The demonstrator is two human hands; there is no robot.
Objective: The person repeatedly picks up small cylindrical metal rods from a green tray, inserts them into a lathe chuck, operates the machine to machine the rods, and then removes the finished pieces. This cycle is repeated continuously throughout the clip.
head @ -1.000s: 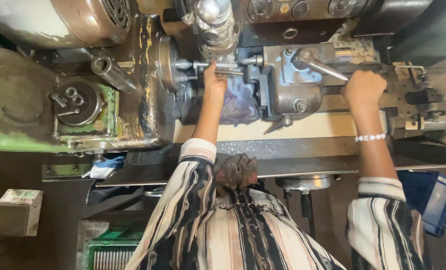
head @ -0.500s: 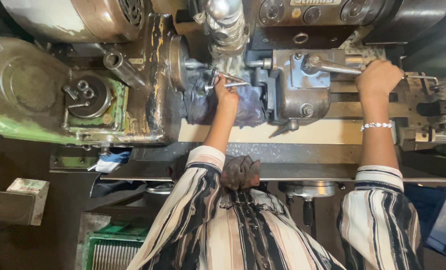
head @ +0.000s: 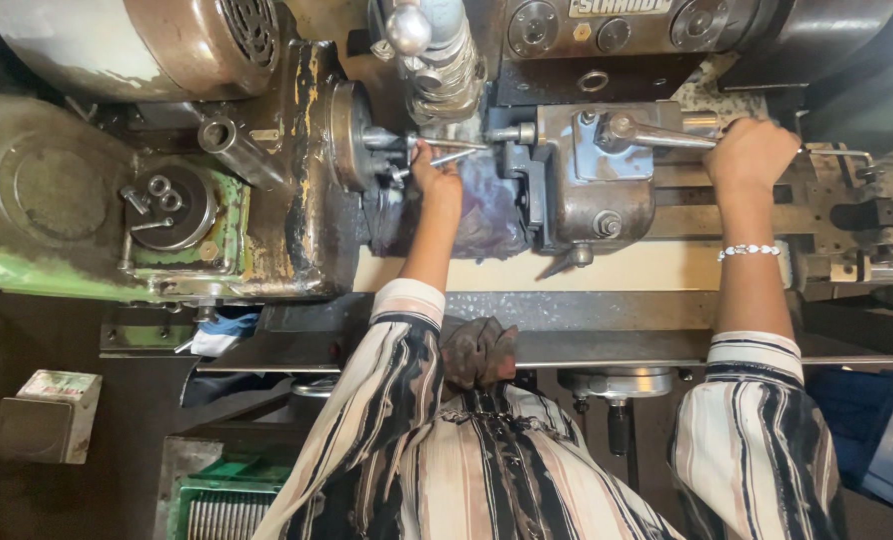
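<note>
Fingers of left hand (head: pixel 435 172) curled shut around thin metal rod (head: pixel 445 158), held just off round chuck face (head: pixel 347 122) of old lathe (head: pixel 267 220).

Head view, left side: rod lying roughly level, long axis running left to right, in line with short spindle stub (head: pixel 379 138) projecting from chuck. Near end of rod just beside stub; touching or apart, cannot tell. Rod passing through the fist, its right end toward grey tool carriage (head: pixel 592 190). Left hand clearly the nearer of the two to chuck and rod; right hand well apart from both. Purple cloth (head: pixel 492 215) bunched directly below left wrist, over the machine bed.

Head view, right side: right hand (head: pixel 752 155) closed down over far end of long steel lever (head: pixel 667 137), which runs left to a round hub on top of carriage. Knuckles up, fingers wrapped under; grip firm by appearance. White bead bracelet (head: pixel 749 250) on right wrist.

Head view, remainder: pale counter (head: pixel 657 268) strip under both forearms. Striped shirt sleeves (head: pixel 397 340) reaching over it. Small block (head: pixel 47 415) low at left, blue bin (head: pixel 882 425) low at right.
</note>
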